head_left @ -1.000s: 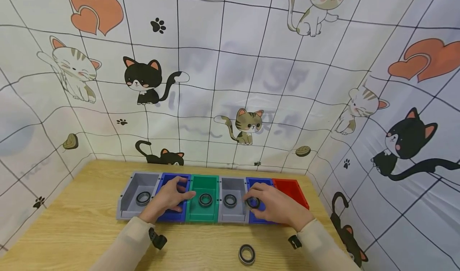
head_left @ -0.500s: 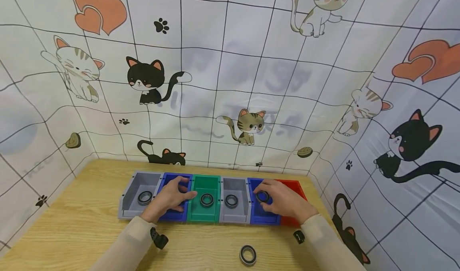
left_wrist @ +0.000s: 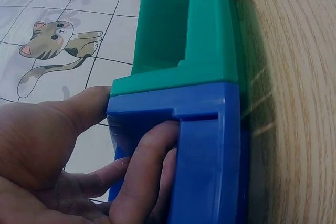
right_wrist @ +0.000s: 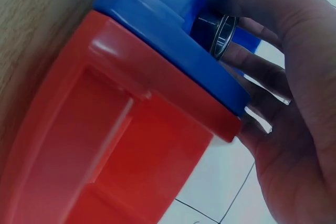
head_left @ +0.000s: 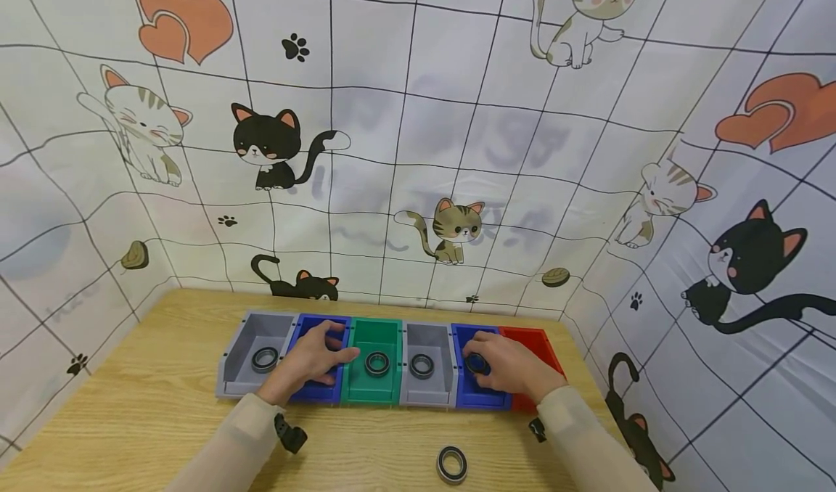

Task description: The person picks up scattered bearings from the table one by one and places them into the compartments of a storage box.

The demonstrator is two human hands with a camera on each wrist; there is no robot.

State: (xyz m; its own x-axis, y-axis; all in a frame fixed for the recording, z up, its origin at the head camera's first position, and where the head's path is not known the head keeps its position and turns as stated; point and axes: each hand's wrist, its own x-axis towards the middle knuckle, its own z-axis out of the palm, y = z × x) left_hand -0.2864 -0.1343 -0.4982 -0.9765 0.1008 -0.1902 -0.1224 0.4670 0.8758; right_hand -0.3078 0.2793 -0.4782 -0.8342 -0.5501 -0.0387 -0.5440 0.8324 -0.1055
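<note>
My right hand reaches into the right blue bin and pinches a ball bearing between thumb and fingers. In the right wrist view that bearing is tilted on edge inside the bin, its metal rim showing. My left hand rests at the left blue bin, its relaxed, bent fingers inside and its thumb by the wall shared with the green bin. The fingers hide part of that bin's floor. One bearing each lies flat in the left grey bin, the green bin and the right grey bin.
The bins form one joined row, from the left grey bin to the red bin. Another bearing lies on the wooden table near the front. A cat-printed cloth stands behind and on both sides.
My right hand has moved right with the bearing, from near the right grey bin's edge, and lowered into the right blue bin. The left hand has stayed in place.
</note>
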